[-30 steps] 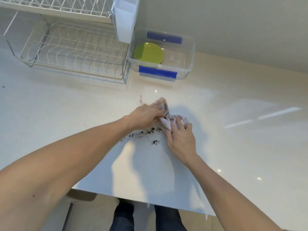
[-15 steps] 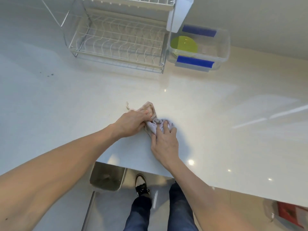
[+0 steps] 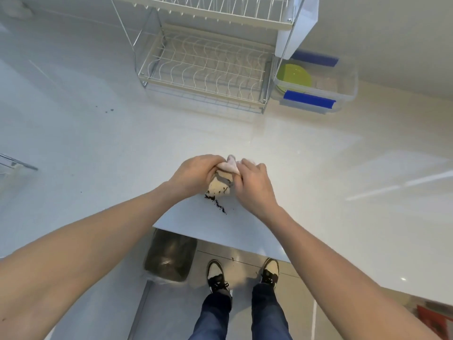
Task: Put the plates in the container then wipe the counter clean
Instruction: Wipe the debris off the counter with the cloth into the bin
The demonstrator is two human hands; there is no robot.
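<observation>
My left hand (image 3: 193, 173) and my right hand (image 3: 253, 185) both grip a bunched beige cloth (image 3: 221, 183) near the front edge of the white counter (image 3: 318, 173). Dark crumbs (image 3: 217, 203) lie on the counter just below the cloth, and some cling to its underside. A few more dark specks (image 3: 107, 110) sit far left on the counter. A green plate (image 3: 294, 76) lies inside the clear container (image 3: 343, 94) with blue clips at the back right.
A wire dish rack (image 3: 203, 67) stands at the back, left of the container. Below the counter edge a lined bin (image 3: 170, 256) stands on the floor, next to my shoes (image 3: 217, 273). A metal object (image 3: 14, 163) juts in at the far left.
Both hands have drawn the cloth toward the counter's front edge and bunched it up; crumbs that were hidden half a second ago now show below it. The view has tilted down toward bin and feet.
</observation>
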